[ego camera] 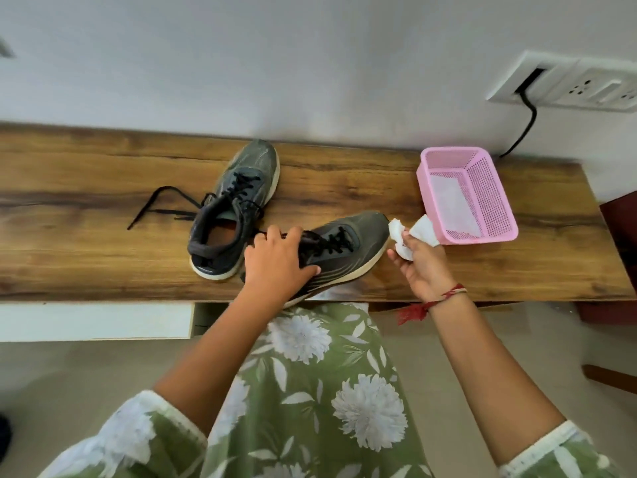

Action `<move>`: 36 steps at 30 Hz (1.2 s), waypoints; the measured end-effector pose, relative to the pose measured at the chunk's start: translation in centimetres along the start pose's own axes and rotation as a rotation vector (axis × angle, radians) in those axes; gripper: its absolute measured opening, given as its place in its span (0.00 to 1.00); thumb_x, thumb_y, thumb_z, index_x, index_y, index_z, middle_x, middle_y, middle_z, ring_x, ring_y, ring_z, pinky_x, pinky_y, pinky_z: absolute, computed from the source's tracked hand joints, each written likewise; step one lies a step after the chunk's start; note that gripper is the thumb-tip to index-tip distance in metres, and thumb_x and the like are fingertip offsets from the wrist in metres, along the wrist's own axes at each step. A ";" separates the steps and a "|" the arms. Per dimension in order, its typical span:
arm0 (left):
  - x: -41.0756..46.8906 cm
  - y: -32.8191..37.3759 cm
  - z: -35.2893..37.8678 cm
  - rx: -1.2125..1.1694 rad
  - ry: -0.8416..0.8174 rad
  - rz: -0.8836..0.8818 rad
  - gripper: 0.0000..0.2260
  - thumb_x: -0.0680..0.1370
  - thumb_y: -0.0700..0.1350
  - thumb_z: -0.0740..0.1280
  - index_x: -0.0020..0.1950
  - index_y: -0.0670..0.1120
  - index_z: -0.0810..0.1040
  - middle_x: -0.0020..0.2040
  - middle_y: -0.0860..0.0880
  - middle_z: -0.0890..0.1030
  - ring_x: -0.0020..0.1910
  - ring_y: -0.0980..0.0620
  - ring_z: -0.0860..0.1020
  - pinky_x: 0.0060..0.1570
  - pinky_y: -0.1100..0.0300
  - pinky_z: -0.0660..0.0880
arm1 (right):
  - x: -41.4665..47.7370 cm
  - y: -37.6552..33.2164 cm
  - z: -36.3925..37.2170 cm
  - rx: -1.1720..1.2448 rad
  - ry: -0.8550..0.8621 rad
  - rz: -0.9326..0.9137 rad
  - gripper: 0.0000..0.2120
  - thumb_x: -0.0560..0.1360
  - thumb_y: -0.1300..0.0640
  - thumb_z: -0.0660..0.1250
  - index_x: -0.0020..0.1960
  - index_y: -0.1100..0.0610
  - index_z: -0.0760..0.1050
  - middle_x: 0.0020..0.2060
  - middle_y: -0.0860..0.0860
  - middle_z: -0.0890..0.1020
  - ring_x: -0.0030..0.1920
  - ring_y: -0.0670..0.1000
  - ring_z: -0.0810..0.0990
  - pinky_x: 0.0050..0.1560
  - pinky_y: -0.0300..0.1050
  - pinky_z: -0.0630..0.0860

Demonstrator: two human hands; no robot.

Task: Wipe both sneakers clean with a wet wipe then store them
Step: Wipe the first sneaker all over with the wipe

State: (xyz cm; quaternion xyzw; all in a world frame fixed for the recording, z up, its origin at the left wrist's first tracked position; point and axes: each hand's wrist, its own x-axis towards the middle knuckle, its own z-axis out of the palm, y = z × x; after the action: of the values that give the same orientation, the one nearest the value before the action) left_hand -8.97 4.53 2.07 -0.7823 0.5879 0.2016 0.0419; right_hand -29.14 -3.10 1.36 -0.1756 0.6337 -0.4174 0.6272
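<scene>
Holding sneaker (358, 257) and wipe (401, 238).
I see left hand (277, 262) clamped over its laces, right hand (425, 270) pinching wipe by toe.

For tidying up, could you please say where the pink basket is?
In the head view, the pink basket sits at the wooden table's right end, beyond the right hand holding a wipe.
</scene>
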 end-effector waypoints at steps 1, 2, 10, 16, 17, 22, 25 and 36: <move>-0.1 -0.3 0.0 -0.015 -0.003 0.007 0.31 0.73 0.65 0.65 0.69 0.51 0.63 0.63 0.43 0.68 0.62 0.40 0.68 0.56 0.47 0.70 | -0.2 0.0 0.2 -0.006 -0.002 0.000 0.11 0.77 0.66 0.62 0.59 0.62 0.71 0.44 0.52 0.78 0.40 0.48 0.78 0.30 0.37 0.78; -0.3 -0.3 -0.1 -0.030 0.001 0.010 0.30 0.73 0.64 0.65 0.69 0.51 0.63 0.63 0.43 0.68 0.62 0.40 0.68 0.57 0.47 0.70 | -0.4 0.1 0.4 -0.011 -0.009 -0.004 0.11 0.77 0.66 0.62 0.59 0.62 0.71 0.44 0.52 0.78 0.40 0.47 0.78 0.30 0.37 0.78; -2.4 0.7 1.0 -0.099 0.240 0.055 0.18 0.75 0.52 0.68 0.57 0.45 0.66 0.53 0.45 0.77 0.53 0.45 0.77 0.45 0.55 0.72 | -2.1 3.0 -0.1 0.112 -0.059 -0.029 0.04 0.77 0.63 0.64 0.52 0.59 0.74 0.44 0.52 0.79 0.41 0.47 0.78 0.32 0.37 0.79; -2.9 1.4 1.6 -0.247 0.077 -0.058 0.22 0.75 0.56 0.68 0.58 0.43 0.65 0.51 0.45 0.79 0.51 0.44 0.79 0.40 0.55 0.71 | -3.4 2.4 0.4 0.219 -0.075 0.010 0.06 0.78 0.67 0.61 0.48 0.59 0.75 0.46 0.56 0.78 0.40 0.50 0.78 0.35 0.40 0.81; -2.4 1.8 1.5 -0.334 0.036 -0.095 0.25 0.75 0.56 0.68 0.59 0.42 0.63 0.50 0.45 0.79 0.51 0.43 0.79 0.39 0.55 0.70 | -3.6 2.1 0.6 0.216 -0.073 0.013 0.07 0.78 0.68 0.60 0.47 0.59 0.75 0.46 0.57 0.77 0.40 0.51 0.78 0.34 0.39 0.80; -0.7 3.0 2.6 -0.693 0.117 -0.232 0.23 0.75 0.50 0.70 0.59 0.43 0.61 0.50 0.43 0.80 0.48 0.43 0.80 0.40 0.53 0.72 | -4.4 1.1 1.0 0.217 -0.088 0.041 0.09 0.78 0.69 0.58 0.52 0.61 0.75 0.49 0.58 0.76 0.43 0.52 0.77 0.31 0.38 0.79; -0.3 2.5 2.7 -0.791 0.103 -0.220 0.22 0.75 0.48 0.70 0.60 0.43 0.62 0.51 0.46 0.78 0.53 0.45 0.78 0.44 0.54 0.71 | -5.0 0.3 0.9 0.217 -0.112 0.059 0.10 0.78 0.69 0.59 0.57 0.61 0.74 0.52 0.59 0.76 0.44 0.51 0.78 0.32 0.38 0.79; -1.4 -3.9 -4.1 -1.171 -0.133 -0.148 0.25 0.69 0.35 0.75 0.61 0.41 0.67 0.58 0.42 0.78 0.56 0.46 0.77 0.54 0.56 0.74 | -12.4 -5.2 1.1 -0.112 -0.328 -0.561 0.07 0.75 0.66 0.65 0.51 0.58 0.78 0.44 0.50 0.82 0.45 0.46 0.81 0.40 0.37 0.78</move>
State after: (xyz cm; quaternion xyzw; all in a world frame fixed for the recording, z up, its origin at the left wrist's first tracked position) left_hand -4.51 5.74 5.66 -0.7000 0.3187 0.5373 -0.3459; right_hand -27.81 2.78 13.45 -0.4424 0.4730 -0.5047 0.5708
